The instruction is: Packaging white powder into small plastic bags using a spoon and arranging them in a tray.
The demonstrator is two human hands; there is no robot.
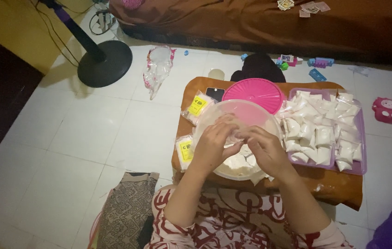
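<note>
I am sitting on the white floor [89, 138] in front of a low brown table [334, 184]. A big brown bed [260, 23] is standing past the table, with some cards [309, 7] lying on top. A fan stand [103, 62] with a round black foot is standing on the floor to the left. A clear bag [158, 67] is lying on the floor near it, and little toys [320, 62] are lying by the bed.

On the table, a purple tray [361, 133] is sitting to the right, full of small white bags [318, 129]. A pink lid [253, 94] is lying at the back of the table, with a black phone [215, 93] just beside it. A clear round tub [246, 113] is sitting in the middle, right in front of me, with white powder [238, 165] in the bottom. Two packs with yellow labels [192, 121] are lying to the left of the tub.

My left hand [212, 145] and my right hand [267, 150] are hanging over the tub, close together. My fingers are pinching a small clear bag [236, 138] between them, over the powder. Both hands are closed tight on the bag
</note>
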